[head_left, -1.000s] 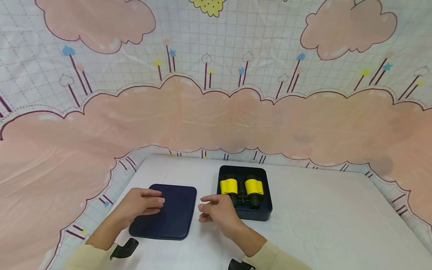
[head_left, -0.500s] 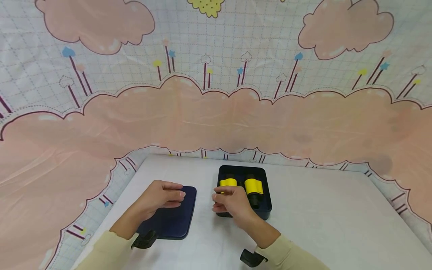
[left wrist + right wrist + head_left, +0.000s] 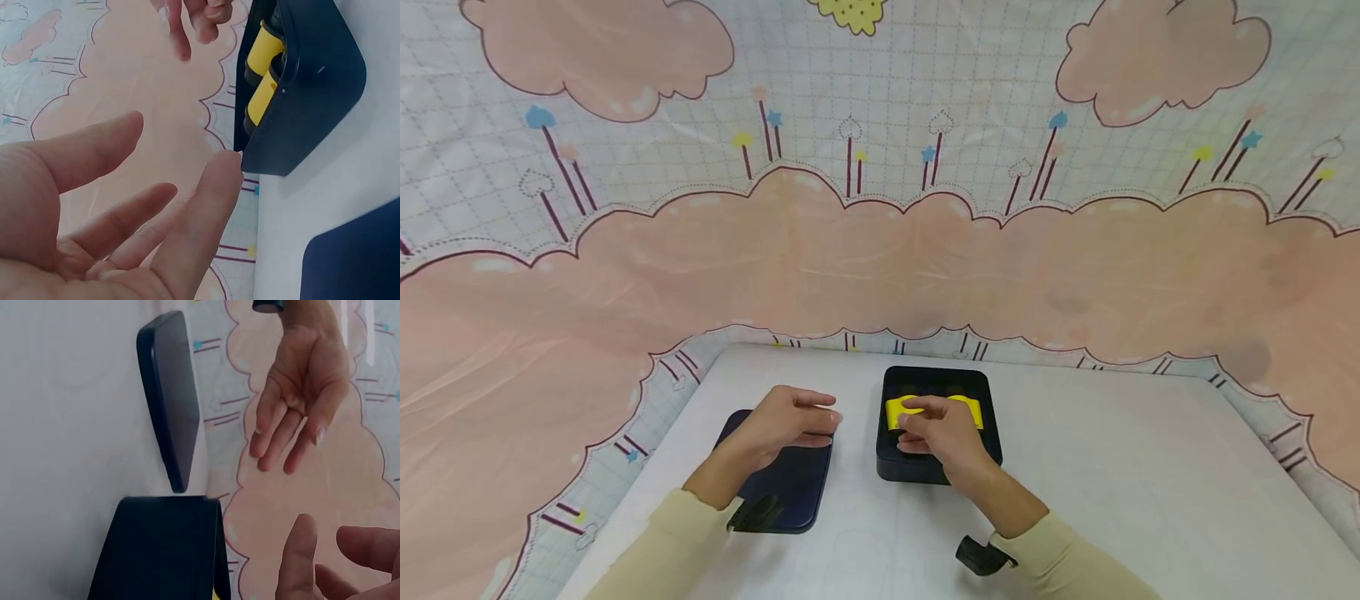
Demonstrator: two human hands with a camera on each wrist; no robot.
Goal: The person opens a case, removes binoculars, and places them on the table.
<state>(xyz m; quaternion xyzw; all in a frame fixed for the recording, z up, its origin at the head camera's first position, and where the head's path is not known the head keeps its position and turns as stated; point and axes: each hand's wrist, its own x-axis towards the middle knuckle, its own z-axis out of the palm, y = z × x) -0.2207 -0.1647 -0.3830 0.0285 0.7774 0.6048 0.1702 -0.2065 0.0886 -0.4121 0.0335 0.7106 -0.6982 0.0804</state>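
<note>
Yellow-and-black binoculars (image 3: 968,410) lie inside a dark navy box (image 3: 897,468) near the table's middle. Left of the box, a flat navy lid (image 3: 801,492) rests on the table. My right hand (image 3: 946,435) hovers over the box with relaxed fingers, partly covering the binoculars in the head view. Over the lid's far right part is my left hand (image 3: 786,423), its fingers loosely extended and holding nothing. In the left wrist view, the left fingertips are close to the box's corner, with the binoculars (image 3: 264,53) showing inside.
A white-covered table (image 3: 1120,475) extends to the right of the box. Behind and beside it hangs a pink cloud-patterned cloth (image 3: 880,258). Black wrist devices (image 3: 981,556) stick out below the sleeves.
Both hands have moved right and away from the body. The right hand went from the gap beside the box to over the binoculars; the left shifted across the lid. Box and lid stay put.
</note>
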